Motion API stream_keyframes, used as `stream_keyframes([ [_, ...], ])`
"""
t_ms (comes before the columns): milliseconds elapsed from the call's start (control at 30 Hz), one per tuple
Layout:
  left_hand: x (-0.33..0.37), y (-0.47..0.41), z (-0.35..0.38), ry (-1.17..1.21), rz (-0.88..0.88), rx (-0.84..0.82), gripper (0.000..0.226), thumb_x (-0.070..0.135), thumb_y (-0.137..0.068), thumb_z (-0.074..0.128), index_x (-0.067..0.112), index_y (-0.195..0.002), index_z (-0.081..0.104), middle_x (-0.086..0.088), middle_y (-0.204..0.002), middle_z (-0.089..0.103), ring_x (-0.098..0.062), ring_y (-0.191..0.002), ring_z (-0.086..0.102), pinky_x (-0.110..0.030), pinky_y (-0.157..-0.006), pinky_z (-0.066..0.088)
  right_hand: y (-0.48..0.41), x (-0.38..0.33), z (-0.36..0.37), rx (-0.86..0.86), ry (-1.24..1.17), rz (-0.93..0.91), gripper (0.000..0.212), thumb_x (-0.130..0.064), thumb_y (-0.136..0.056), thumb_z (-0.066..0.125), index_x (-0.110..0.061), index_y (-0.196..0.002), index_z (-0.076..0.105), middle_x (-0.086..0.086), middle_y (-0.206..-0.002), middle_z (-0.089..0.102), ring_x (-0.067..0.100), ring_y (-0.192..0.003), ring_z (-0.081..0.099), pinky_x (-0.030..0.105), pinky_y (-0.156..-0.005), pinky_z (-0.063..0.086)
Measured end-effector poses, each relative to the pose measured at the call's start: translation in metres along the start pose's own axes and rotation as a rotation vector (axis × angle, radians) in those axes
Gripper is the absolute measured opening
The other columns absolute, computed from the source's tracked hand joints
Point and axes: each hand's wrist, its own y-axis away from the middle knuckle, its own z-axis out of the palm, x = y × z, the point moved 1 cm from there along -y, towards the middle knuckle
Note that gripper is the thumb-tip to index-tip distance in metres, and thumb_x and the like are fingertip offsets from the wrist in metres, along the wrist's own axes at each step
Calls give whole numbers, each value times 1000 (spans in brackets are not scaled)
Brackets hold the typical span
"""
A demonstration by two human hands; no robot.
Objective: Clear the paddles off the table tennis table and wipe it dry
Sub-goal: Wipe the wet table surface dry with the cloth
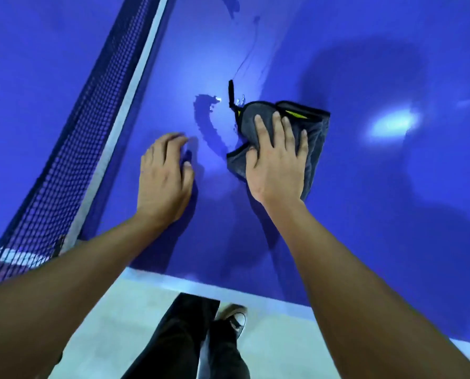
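1. My right hand (276,165) presses flat on the grey cloth (314,132), fingers straight and spread, clamping nothing.
2. The cloth lies bunched on the blue table (365,214), its black strap (231,93) trailing away from me.
3. A wet streak (206,121) lies just left of it.
4. My left hand (164,176) rests empty on the table, fingers loosely bent.
5. The net (72,127) runs along my left.
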Motion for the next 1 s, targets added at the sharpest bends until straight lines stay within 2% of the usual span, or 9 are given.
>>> stream_keyframes([
  [167, -13, 83, -19, -70, -76, -101, 53, 26, -95, 45, 8, -145, 45, -15, -154, 41, -36, -141, 38, -50, -117, 30, 111, -28, -4, -24, -50, -22, 64, -41, -97, 37, -27, -159, 31, 6, -167, 25, 22, -155, 19, 53, -125, 10],
  [300, -15, 101, -25, -110, -71, -224, 60, 33, -98, 33, 6, -152, 39, -17, -162, 31, -37, -150, 26, -49, -125, 18, 198, -48, -9, -97, -60, -73, 68, -40, -98, 43, -28, -162, 24, 4, -169, 18, 21, -157, 14, 54, -125, 11],
  [367, -12, 94, -29, -85, -119, -252, 59, 33, -98, 33, 8, -151, 40, -16, -161, 32, -36, -150, 27, -49, -124, 19, 220, -53, -8, -136, -38, -96, 69, -41, -97, 43, -29, -162, 21, 3, -170, 17, 21, -157, 12, 55, -125, 12],
  [433, -9, 87, -34, -84, -124, -256, 53, 31, -97, 38, 9, -146, 46, -16, -157, 38, -38, -144, 35, -52, -118, 28, 221, -55, -7, -156, -25, -98, 68, -43, -97, 41, -30, -162, 22, 3, -169, 17, 21, -157, 12, 55, -124, 13],
  [533, -10, 72, -39, -111, -121, -225, 41, 25, -97, 44, 10, -134, 53, -15, -141, 50, -41, -123, 49, -53, -102, 38, 207, -52, -7, -178, -10, -157, 67, -45, -98, 39, -33, -162, 21, 1, -170, 14, 19, -157, 9, 55, -125, 12],
  [633, -18, 41, -40, -124, -138, -196, 42, 24, -95, 43, 8, -132, 53, -18, -130, 54, -43, -111, 51, -54, -94, 40, 166, -51, -6, -200, -31, -217, 69, -48, -97, 40, -37, -161, 19, -2, -171, 9, 14, -157, 3, 52, -126, 7],
  [833, -33, -55, -26, -142, 8, -189, 38, 15, -94, 55, 7, -131, 53, -16, -134, 53, -40, -115, 51, -50, -97, 39, 46, -57, 3, -152, -23, -107, 68, -51, -97, 35, -39, -161, 16, -4, -171, 7, 12, -157, 0, 50, -126, 3],
  [900, -37, -102, -16, -140, 95, -186, 42, 16, -93, 52, 7, -134, 53, -15, -140, 52, -37, -123, 49, -48, -103, 38, 3, -51, 7, -97, -23, -67, 68, -50, -95, 36, -38, -161, 20, -3, -171, 12, 13, -157, 5, 50, -126, 5],
  [1000, -45, -181, 3, -135, 126, -175, 50, 22, -93, 40, 6, -138, 50, -17, -146, 48, -38, -131, 46, -48, -111, 35, -64, -42, 14, -30, 7, -2, 68, -49, -95, 38, -36, -160, 24, -1, -170, 18, 15, -157, 11, 51, -126, 8],
])
